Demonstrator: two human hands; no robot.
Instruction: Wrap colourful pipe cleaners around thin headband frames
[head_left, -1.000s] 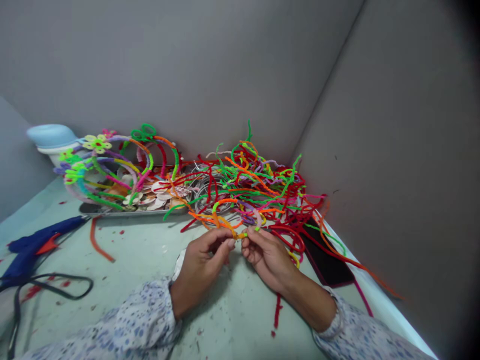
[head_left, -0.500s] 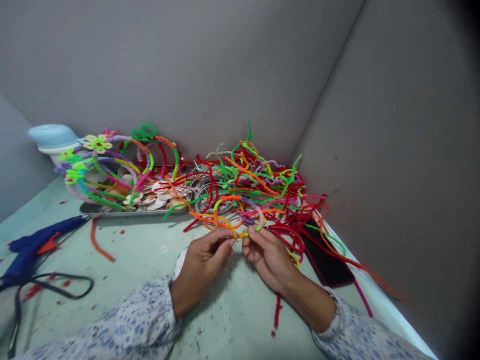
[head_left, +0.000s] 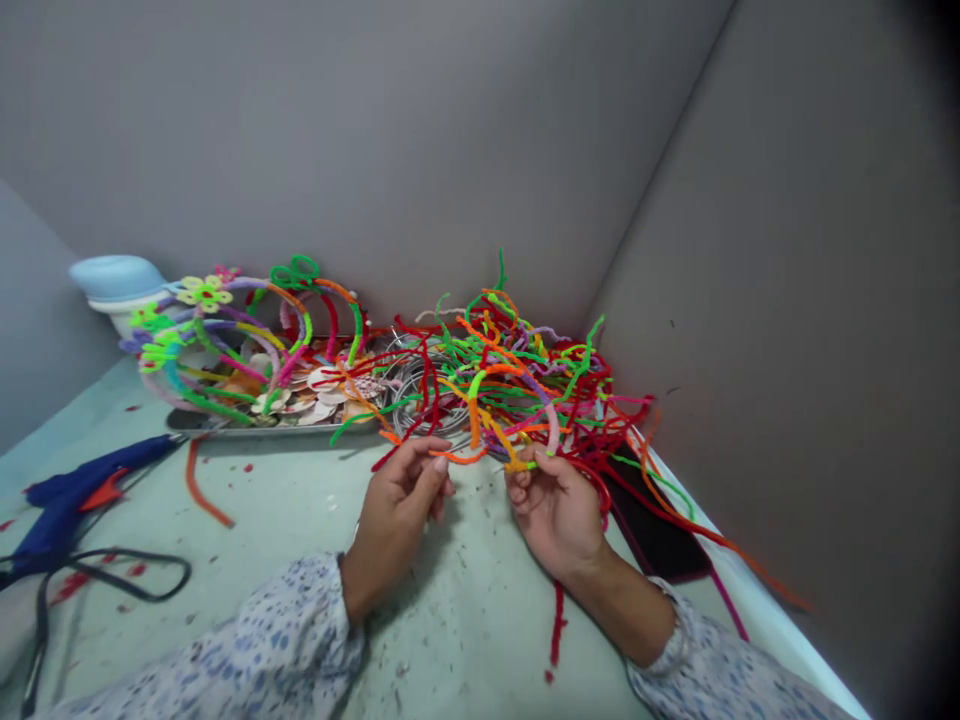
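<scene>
A headband hoop (head_left: 538, 388) wrapped in green, orange, lilac and pink pipe cleaner stands up from my right hand (head_left: 559, 510). My right thumb and fingers are closed on its lower end, beside a yellow-orange pipe cleaner (head_left: 517, 465) bunched at the fingertips. To the left, my left hand (head_left: 405, 515) is apart from the hoop, its thumb and forefinger slightly separated and the other fingers curled. An orange pipe cleaner (head_left: 466, 459) shows just past those fingertips; it seems to lie behind them. Loose pipe cleaners (head_left: 517, 340) in many colours are heaped behind both hands.
At the back left, finished-looking headbands (head_left: 300, 300) rest over a metal tray (head_left: 262, 432) of shells. Coiled wire (head_left: 420, 385) lies beside it. A blue glue gun (head_left: 90, 480) with its cable is at left, a white-and-blue container (head_left: 120, 285) behind, a dark phone (head_left: 656, 520) at right.
My left hand has come off the hoop's lower end and shifted left. My right hand has moved slightly right with the hoop, which now stands higher.
</scene>
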